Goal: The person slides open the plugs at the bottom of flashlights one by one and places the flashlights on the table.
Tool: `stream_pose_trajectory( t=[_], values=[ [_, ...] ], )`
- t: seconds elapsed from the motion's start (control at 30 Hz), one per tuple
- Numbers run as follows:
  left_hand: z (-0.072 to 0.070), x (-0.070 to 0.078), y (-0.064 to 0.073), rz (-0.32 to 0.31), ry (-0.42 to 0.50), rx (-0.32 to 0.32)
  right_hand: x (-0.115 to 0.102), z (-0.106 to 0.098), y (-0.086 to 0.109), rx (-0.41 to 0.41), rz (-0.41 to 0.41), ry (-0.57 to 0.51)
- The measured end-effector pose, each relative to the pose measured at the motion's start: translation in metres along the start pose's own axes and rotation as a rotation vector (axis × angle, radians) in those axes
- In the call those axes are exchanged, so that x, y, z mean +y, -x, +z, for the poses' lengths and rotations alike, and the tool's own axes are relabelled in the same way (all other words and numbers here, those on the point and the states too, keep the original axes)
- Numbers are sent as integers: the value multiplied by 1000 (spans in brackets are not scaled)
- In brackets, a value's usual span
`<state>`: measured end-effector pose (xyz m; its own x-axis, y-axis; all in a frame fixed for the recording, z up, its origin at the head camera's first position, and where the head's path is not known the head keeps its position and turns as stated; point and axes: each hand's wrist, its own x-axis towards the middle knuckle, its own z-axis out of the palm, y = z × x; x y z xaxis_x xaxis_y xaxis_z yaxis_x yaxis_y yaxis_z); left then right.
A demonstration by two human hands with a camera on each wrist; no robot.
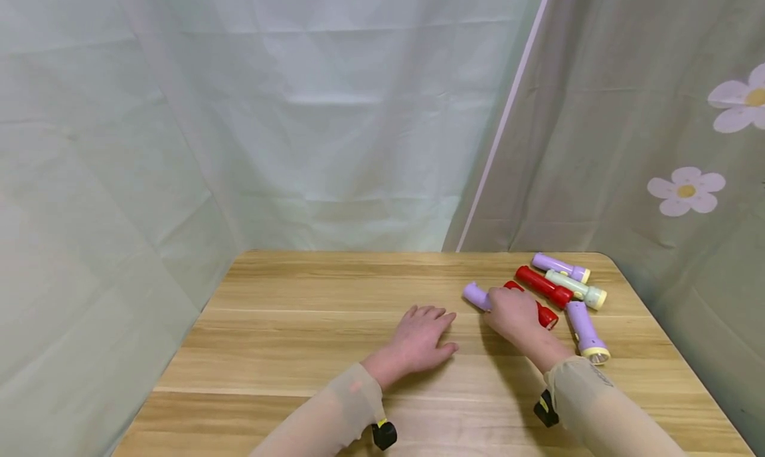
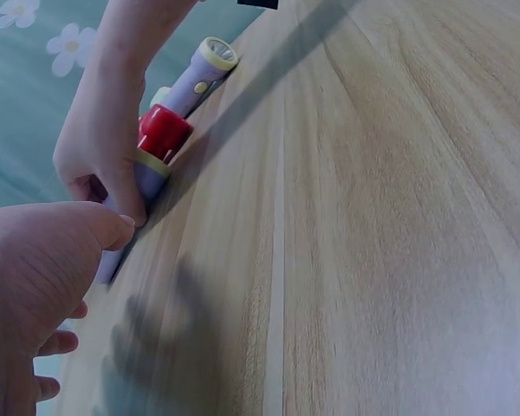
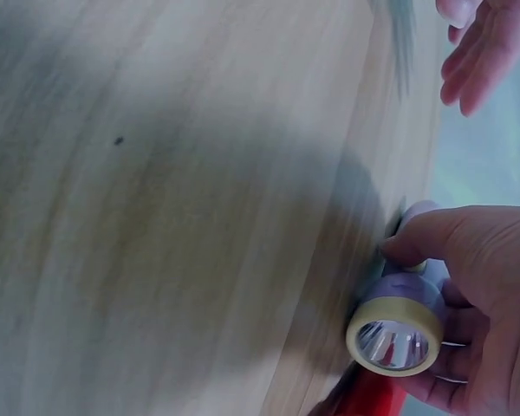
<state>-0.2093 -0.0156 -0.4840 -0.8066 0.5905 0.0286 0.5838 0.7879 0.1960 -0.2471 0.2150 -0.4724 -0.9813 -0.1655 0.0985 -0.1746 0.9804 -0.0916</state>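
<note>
My right hand (image 1: 514,314) grips a purple flashlight (image 1: 476,296) lying at the table's right-centre. In the right wrist view, thumb and fingers curl round its body, just behind the cream-rimmed lens (image 3: 394,335). A red flashlight (image 1: 546,316) lies against the hand's far side, partly hidden by it. To the left, my left hand (image 1: 418,341) is over the wood with its fingers spread, holding nothing. In the left wrist view, its thumb (image 2: 113,230) shows in front of the right hand.
Right of my right hand lie another red flashlight (image 1: 542,286), a pale green one (image 1: 578,289) and two purple ones, one at the back (image 1: 560,267) and one nearer (image 1: 586,331). Curtains (image 1: 358,111) hang behind the wooden table (image 1: 287,311).
</note>
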Motion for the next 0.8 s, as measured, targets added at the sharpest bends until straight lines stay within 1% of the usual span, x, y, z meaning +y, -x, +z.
stream_pose_trajectory(
  t=[0.13, 0.33, 0.5, 0.63, 0.8],
  values=[
    [-1, -4, 2, -5, 9, 7, 4, 0, 4, 43, -16, -9],
    [-6, -10, 8, -9, 58, 17, 7, -4, 14, 167, -57, -49],
    [-13, -17, 17, 3, 91, 56, 6, -7, 24, 249, -113, -92],
    [-19, -23, 23, -8, 137, 80, 5, -10, 30, 274, -134, -123],
    [-27, -27, 28, -36, 202, 104, 1, -17, 34, 306, -153, -149]
  ],
)
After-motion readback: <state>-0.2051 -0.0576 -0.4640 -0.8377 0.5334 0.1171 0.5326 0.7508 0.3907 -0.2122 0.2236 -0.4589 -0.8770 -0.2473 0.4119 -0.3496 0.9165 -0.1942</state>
